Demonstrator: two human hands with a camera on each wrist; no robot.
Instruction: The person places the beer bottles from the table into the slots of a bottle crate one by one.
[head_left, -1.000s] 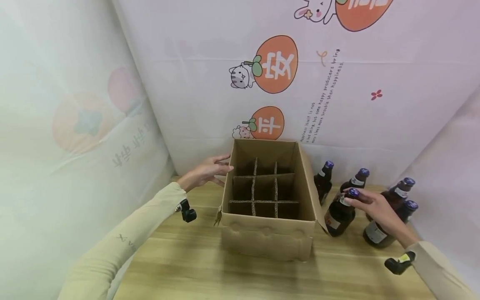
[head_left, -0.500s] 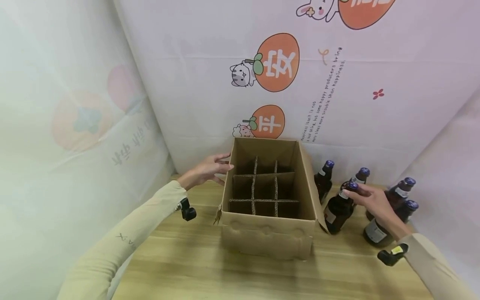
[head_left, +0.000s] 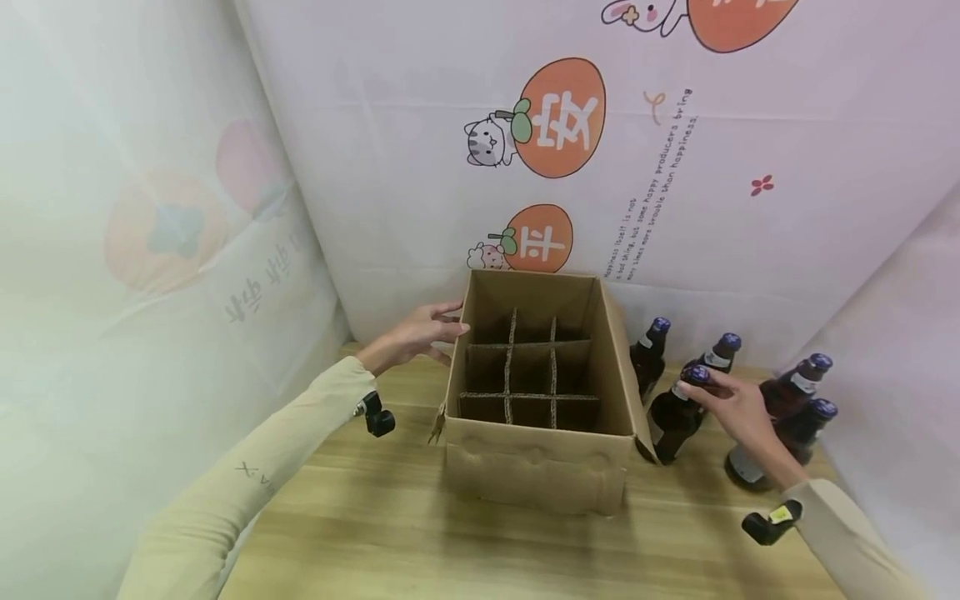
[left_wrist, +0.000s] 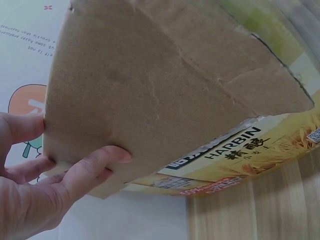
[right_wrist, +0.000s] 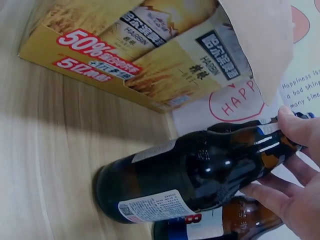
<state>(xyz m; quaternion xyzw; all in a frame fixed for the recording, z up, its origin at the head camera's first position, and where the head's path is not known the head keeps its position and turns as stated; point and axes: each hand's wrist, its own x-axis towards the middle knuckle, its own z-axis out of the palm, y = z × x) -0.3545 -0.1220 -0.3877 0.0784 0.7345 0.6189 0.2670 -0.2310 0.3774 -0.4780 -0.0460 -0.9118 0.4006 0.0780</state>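
Head: beside the box point(head_left: 536, 467), the right hand point(head_left: 738, 408) pinched the bottle point(head_left: 670, 422); the flap point(head_left: 640, 433) might have snagged it. Left wrist: the left hand point(left_wrist: 40, 200), loosely spread, touched the box, which could have slid. Right wrist: sideways swing risked toppling the neighbouring bottle point(right_wrist: 205, 227).

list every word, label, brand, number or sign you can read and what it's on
"HARBIN": box
"哈尔滨啤酒": box
"精酿": box
"50%": box
"安", sideways: backdrop
"平", sideways: backdrop
"Happiness itself is not a bad thing, but some happy producers bring many times more trouble than happiness.": backdrop
"HAPP", cut off: backdrop
Too small or blurred: bottle labels, sleeve lettering, remaining print.
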